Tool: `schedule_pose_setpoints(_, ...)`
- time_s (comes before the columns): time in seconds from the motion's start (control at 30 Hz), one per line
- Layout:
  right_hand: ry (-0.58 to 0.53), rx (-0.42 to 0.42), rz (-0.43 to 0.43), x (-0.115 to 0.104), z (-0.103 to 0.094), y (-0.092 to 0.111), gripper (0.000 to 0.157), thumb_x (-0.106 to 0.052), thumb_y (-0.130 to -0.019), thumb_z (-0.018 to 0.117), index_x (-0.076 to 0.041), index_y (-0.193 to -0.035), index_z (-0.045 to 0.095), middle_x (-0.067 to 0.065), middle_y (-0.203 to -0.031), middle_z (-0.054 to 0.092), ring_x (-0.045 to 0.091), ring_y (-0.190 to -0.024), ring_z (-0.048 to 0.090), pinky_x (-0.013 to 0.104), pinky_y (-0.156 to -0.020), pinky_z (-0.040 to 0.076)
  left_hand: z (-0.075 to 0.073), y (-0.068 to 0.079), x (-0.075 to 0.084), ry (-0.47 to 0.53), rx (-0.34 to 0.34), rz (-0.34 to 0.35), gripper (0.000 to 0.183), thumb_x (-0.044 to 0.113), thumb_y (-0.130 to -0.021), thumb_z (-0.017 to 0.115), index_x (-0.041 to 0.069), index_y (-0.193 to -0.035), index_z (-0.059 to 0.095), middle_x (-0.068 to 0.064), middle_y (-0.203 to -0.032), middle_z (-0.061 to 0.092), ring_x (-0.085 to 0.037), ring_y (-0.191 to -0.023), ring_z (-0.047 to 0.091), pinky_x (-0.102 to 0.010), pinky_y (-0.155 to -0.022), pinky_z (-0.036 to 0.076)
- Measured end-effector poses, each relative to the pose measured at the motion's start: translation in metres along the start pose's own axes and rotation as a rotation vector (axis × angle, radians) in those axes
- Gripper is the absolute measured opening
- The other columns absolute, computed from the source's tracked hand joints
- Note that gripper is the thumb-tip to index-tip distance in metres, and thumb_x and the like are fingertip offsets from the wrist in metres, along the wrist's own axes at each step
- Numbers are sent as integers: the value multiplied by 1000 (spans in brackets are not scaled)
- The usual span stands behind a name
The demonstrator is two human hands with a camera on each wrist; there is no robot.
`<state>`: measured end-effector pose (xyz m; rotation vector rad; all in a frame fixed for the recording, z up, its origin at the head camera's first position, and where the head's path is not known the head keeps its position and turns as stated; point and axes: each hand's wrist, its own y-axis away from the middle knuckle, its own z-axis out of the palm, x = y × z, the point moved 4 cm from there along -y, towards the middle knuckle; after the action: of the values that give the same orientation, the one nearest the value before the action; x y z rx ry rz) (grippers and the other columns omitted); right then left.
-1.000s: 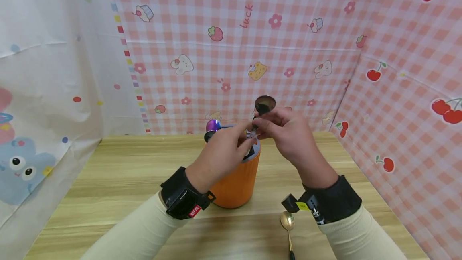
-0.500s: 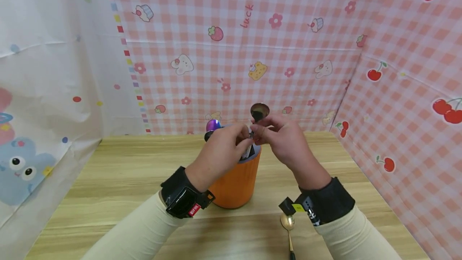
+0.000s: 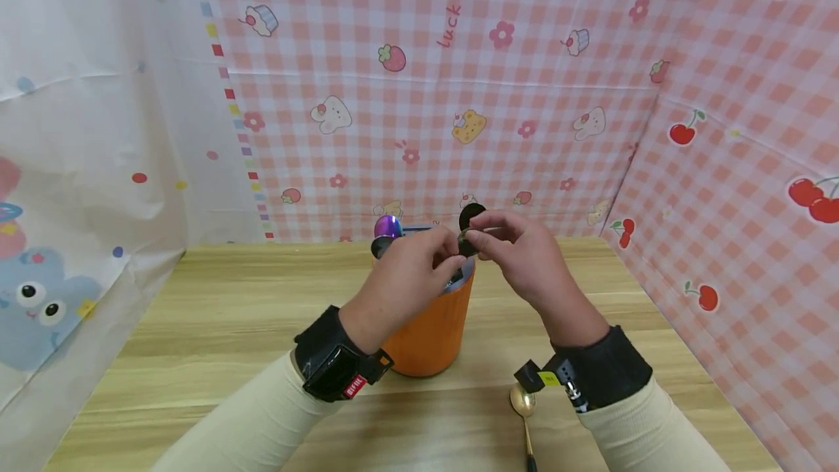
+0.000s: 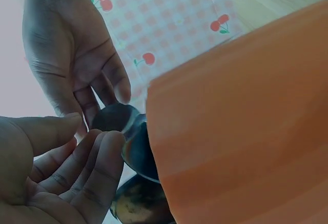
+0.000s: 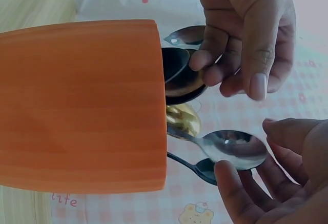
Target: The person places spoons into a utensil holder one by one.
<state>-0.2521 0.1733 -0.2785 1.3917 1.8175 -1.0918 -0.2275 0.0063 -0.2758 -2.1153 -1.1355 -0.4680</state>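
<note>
Standing on the table is an orange ribbed container (image 3: 426, 337) with several spoons in it, bowls up. My right hand (image 3: 534, 268) pinches a silver spoon (image 5: 236, 149) by its bowl, thumb on one side and fingertips on the other. Its handle runs down past the container's rim. Just behind it is a dark spoon (image 5: 205, 171). My left hand (image 3: 400, 286) hovers over the container's mouth, close to the right fingertips. In the left wrist view its thumb and fingers are loosely bent and apart, near a dark spoon bowl (image 4: 138, 155).
A gold spoon with a dark handle end (image 3: 522, 403) lies on the wooden table (image 3: 262, 355) near the right wrist. A purple spoon bowl (image 3: 388, 226) sticks up at the container's left. Behind hangs a pink checked cloth (image 3: 419, 130); another cloth covers the left side.
The spoon bowl above the container has come down closer to the rim, with my right fingers lowering alongside it. My left hand has barely moved. A dark bowl now shows behind my right fingertips.
</note>
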Motion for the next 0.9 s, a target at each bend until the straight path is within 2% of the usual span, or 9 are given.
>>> schedule_pose_setpoints(0.17,4,73,-15,4,-11,7,25,-29,-93,69,-13,-111,67,11,-108,68,24,-100,63,50,-93,48,8,4,8,45,-29,46,11,19,-95,66,16,-92,56,6,-79,63,-8,-70,57,-26,-62,50)
schedule_pose_setpoints(0.3,8,106,-43,8,-19,15,24,-27,-93,68,-9,-109,67,11,-108,65,22,-103,59,48,-96,46,21,10,14,79,-80,70,11,22,-96,66,16,-91,57,6,-77,61,-8,-69,56,-24,-62,49)
schedule_pose_setpoints(0.43,63,58,10,21,-20,29,27,-32,-95,66,-10,-109,67,11,-103,66,23,-93,62,44,-83,50,42,18,15,93,-149,81,12,24,-96,66,16,-90,59,6,-72,59,-7,-64,53,-22,-58,45)
schedule_pose_setpoints(0.63,139,-46,108,60,-9,53,18,-29,-93,68,-12,-101,69,7,-91,67,22,-80,60,37,-67,49,82,29,6,110,-270,31,12,27,-95,66,16,-91,63,7,-65,54,-5,-56,48,-19,-51,40)
schedule_pose_setpoints(0.73,164,-91,124,79,-3,65,12,-24,-93,69,-13,-97,69,5,-85,66,21,-75,59,36,-64,49,99,36,1,111,-319,13,14,29,-95,66,16,-89,66,9,-64,55,-4,-54,47,-19,-50,40)
schedule_pose_setpoints(0.9,239,-134,122,100,4,83,4,-22,-90,72,-18,-90,69,-1,-82,67,16,-77,60,36,-66,49,125,46,-6,74,-382,-12,17,30,-93,67,16,-83,69,12,-62,57,-2,-56,48,-18,-51,40)
